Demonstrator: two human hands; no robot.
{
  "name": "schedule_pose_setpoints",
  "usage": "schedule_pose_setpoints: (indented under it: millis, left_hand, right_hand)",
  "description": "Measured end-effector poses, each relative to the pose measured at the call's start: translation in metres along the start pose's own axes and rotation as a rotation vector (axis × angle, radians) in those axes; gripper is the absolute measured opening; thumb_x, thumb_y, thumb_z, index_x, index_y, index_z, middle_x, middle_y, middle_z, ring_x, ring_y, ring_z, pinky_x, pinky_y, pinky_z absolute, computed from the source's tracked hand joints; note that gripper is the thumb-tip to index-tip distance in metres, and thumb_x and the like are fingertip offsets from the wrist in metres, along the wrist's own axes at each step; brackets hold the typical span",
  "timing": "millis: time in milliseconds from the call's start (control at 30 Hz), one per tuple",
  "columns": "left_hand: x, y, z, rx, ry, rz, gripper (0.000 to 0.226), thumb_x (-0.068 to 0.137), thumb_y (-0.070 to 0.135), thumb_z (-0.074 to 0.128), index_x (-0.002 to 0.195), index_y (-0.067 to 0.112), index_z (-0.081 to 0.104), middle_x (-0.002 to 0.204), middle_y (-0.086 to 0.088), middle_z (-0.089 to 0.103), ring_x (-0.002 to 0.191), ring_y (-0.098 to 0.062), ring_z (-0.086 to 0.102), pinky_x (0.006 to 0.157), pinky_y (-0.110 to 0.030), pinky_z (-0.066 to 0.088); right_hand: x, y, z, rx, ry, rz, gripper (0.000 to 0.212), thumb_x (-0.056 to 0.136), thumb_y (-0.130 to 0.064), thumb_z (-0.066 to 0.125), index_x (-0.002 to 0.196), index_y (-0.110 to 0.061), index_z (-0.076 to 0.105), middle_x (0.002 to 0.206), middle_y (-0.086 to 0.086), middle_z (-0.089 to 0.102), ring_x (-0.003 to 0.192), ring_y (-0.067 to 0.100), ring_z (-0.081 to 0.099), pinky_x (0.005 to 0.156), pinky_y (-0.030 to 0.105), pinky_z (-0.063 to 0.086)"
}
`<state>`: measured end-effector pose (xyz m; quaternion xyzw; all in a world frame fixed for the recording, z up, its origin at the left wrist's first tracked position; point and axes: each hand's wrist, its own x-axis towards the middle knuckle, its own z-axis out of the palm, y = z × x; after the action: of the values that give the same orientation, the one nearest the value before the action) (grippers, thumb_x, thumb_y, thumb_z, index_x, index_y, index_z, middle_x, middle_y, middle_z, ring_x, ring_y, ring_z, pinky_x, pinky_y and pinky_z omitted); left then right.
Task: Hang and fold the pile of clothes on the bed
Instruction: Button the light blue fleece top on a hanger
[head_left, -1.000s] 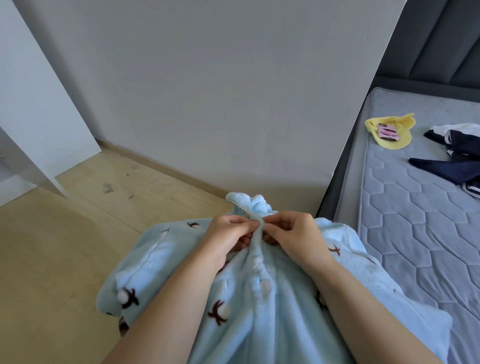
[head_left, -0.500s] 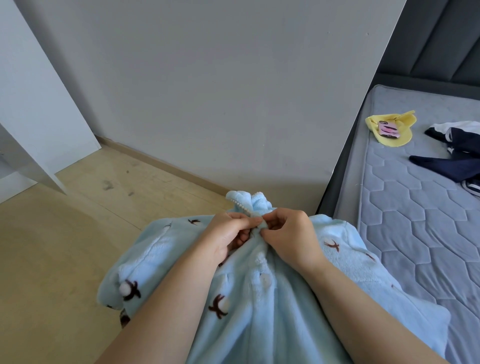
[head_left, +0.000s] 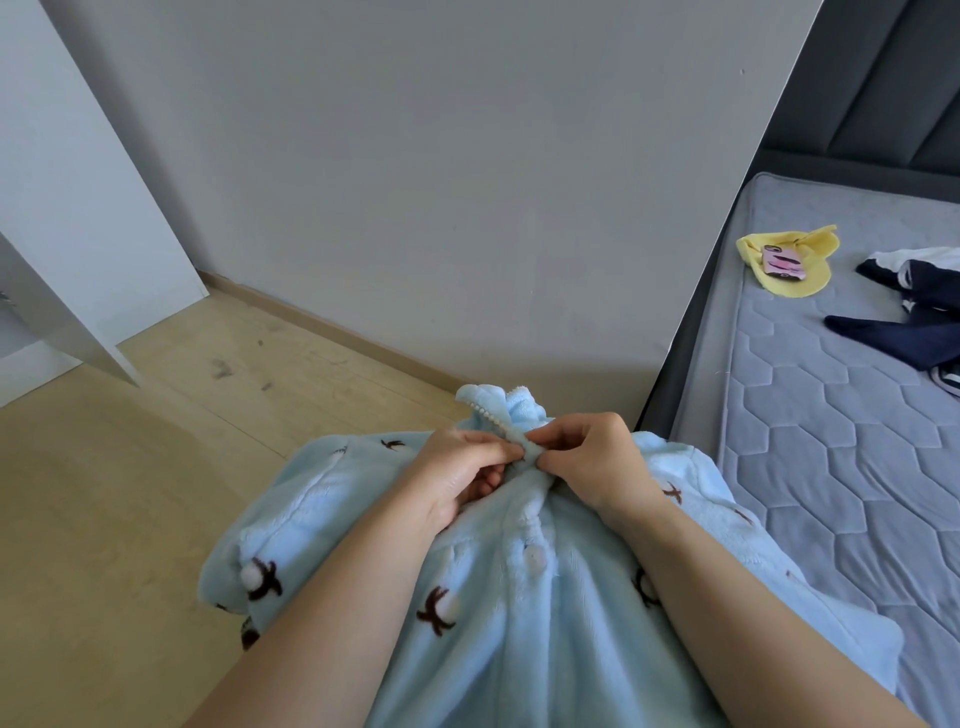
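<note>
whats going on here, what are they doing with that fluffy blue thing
A person holds a light blue fleece garment in front of them. The left hand and right hand both pinch its front opening just below the collar, seemingly fastening it. A yellow cloth and navy clothes lie on the mattress.

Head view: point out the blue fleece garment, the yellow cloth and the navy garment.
blue fleece garment (head_left: 519, 623): head view, middle of its front panel.
yellow cloth (head_left: 818, 260): head view, plain yellow right part.
navy garment (head_left: 893, 343): head view, the long dark piece stretched out leftward.
</note>
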<state>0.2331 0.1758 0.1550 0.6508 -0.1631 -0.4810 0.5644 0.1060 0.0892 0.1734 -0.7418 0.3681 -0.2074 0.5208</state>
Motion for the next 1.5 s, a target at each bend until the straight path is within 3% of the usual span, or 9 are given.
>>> schedule_pose_setpoints:
  millis: [100, 233, 467, 600, 867, 1100, 1267, 1400, 1500]
  left_hand:
    - [0.001, 0.0, 0.004, -0.038, 0.049, -0.017, 0.029, 0.081, 0.005, 0.068, 0.054, 0.012, 0.06, 0.046, 0.001, 0.046, 0.041, -0.009, 0.04, 0.044, -0.02, 0.034]
    - [0.001, 0.002, 0.007, -0.038, 0.068, -0.057, 0.026, 0.083, 0.008, 0.068, 0.058, 0.009, 0.061, 0.046, 0.0, 0.046, 0.041, -0.011, 0.039, 0.045, -0.022, 0.034]
    - [0.003, 0.001, 0.009, 0.01, 0.097, -0.068, 0.018, 0.08, 0.009, 0.069, 0.063, 0.009, 0.063, 0.049, -0.001, 0.047, 0.045, -0.012, 0.039, 0.049, -0.025, 0.033]
    - [0.004, 0.0, 0.01, 0.006, 0.105, -0.049, 0.023, 0.079, 0.008, 0.07, 0.058, 0.01, 0.06, 0.047, -0.001, 0.046, 0.044, -0.012, 0.037, 0.047, -0.023, 0.031]
    - [0.003, 0.0, 0.012, 0.05, 0.124, -0.024, 0.022, 0.078, 0.009, 0.071, 0.059, 0.011, 0.061, 0.045, 0.002, 0.046, 0.042, -0.011, 0.037, 0.044, -0.022, 0.033]
    - [0.005, -0.002, 0.01, 0.069, 0.135, -0.026, 0.02, 0.075, 0.01, 0.074, 0.059, 0.012, 0.062, 0.043, 0.002, 0.045, 0.041, -0.012, 0.037, 0.044, -0.024, 0.033]
    - [0.003, -0.002, 0.01, 0.099, 0.139, -0.023, 0.023, 0.074, 0.012, 0.076, 0.057, 0.013, 0.061, 0.042, 0.002, 0.046, 0.041, -0.012, 0.038, 0.045, -0.024, 0.034]
    - [0.003, -0.003, 0.009, 0.127, 0.139, 0.001, 0.022, 0.074, 0.014, 0.077, 0.06, 0.012, 0.06, 0.044, 0.002, 0.048, 0.041, -0.012, 0.04, 0.045, -0.023, 0.035]
    - [0.003, -0.004, 0.009, 0.137, 0.121, 0.033, 0.021, 0.077, 0.014, 0.076, 0.061, 0.012, 0.062, 0.045, 0.004, 0.051, 0.043, -0.01, 0.043, 0.045, -0.021, 0.037]
  right_hand:
    - [-0.004, 0.0, 0.0, -0.041, -0.019, -0.07, 0.027, 0.08, 0.002, 0.067, 0.088, -0.022, 0.076, 0.076, -0.019, 0.069, 0.069, -0.008, 0.063, 0.063, 0.004, 0.045]
    - [-0.013, -0.001, 0.003, -0.041, -0.063, -0.143, 0.035, 0.078, -0.01, 0.073, 0.072, -0.045, 0.071, 0.072, -0.02, 0.071, 0.069, -0.005, 0.066, 0.061, 0.008, 0.047]
    - [-0.011, 0.006, 0.02, -0.271, 0.185, -0.115, 0.011, 0.075, -0.023, 0.074, 0.067, -0.024, 0.066, 0.066, -0.006, 0.066, 0.069, 0.008, 0.06, 0.06, 0.02, 0.045]
    - [-0.012, 0.008, 0.024, -0.427, 0.276, -0.101, 0.018, 0.076, -0.028, 0.069, 0.067, -0.012, 0.063, 0.061, -0.001, 0.061, 0.061, 0.016, 0.054, 0.055, 0.027, 0.042]
    - [-0.005, 0.01, 0.021, -0.452, 0.239, -0.082, 0.025, 0.074, -0.023, 0.066, 0.061, -0.003, 0.056, 0.053, 0.003, 0.052, 0.051, 0.014, 0.037, 0.047, 0.027, 0.031]
    - [0.001, 0.008, 0.007, -0.461, 0.088, -0.143, 0.014, 0.073, -0.015, 0.069, 0.063, -0.008, 0.063, 0.056, -0.003, 0.056, 0.055, 0.012, 0.045, 0.051, 0.02, 0.035]
    - [0.004, 0.006, 0.005, -0.517, 0.023, -0.16, 0.007, 0.071, -0.01, 0.066, 0.074, -0.005, 0.068, 0.067, 0.005, 0.064, 0.067, 0.023, 0.058, 0.061, 0.032, 0.046]
    - [0.005, 0.007, 0.007, -0.556, 0.016, -0.186, 0.01, 0.07, -0.009, 0.064, 0.075, 0.001, 0.065, 0.069, 0.013, 0.064, 0.07, 0.03, 0.057, 0.06, 0.035, 0.045]
    - [0.005, 0.009, 0.006, -0.496, 0.031, -0.188, 0.008, 0.071, -0.008, 0.066, 0.072, -0.001, 0.063, 0.065, 0.007, 0.061, 0.062, 0.021, 0.051, 0.058, 0.03, 0.041]
